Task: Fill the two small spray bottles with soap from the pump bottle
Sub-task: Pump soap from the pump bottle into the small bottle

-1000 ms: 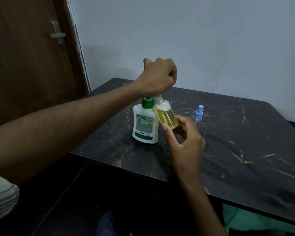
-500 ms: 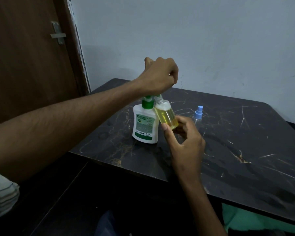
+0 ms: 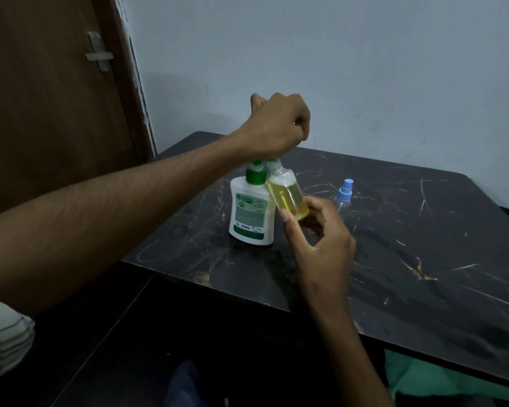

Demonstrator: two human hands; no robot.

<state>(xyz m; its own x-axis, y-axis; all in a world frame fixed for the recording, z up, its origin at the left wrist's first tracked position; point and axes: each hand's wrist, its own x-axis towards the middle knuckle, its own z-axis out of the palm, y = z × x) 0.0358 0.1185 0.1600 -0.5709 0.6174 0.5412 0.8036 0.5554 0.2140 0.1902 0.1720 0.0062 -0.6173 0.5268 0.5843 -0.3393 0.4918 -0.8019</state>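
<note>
A dark marbled tabletop (image 3: 409, 259), scratched with pale veins, stood against a grey-blue wall (image 3: 335, 69) beside a brown wooden door (image 3: 41, 113) fitted with a metal latch (image 3: 99, 55). On the tabletop near its left front edge stood the white pump bottle (image 3: 252, 214), upright, with a green collar and a green-and-white label. The person's left hand (image 3: 279, 124) was clenched over the top of the pump bottle, hiding the pump head; whether it gripped or merely pressed the pump could not be told. The right hand (image 3: 321, 233) held 1 small spray bottle (image 3: 287, 195) by its base between thumb and fingers, tilted with its open neck up under the left hand and its side touching the pump bottle's shoulder. That small bottle, capless, was most of the way full of yellow soap. A 2nd small spray bottle (image 3: 345, 196), clear and topped with a blue spray cap, stood upright on the tabletop just behind the right hand, apart from the other 2 bottles.
</note>
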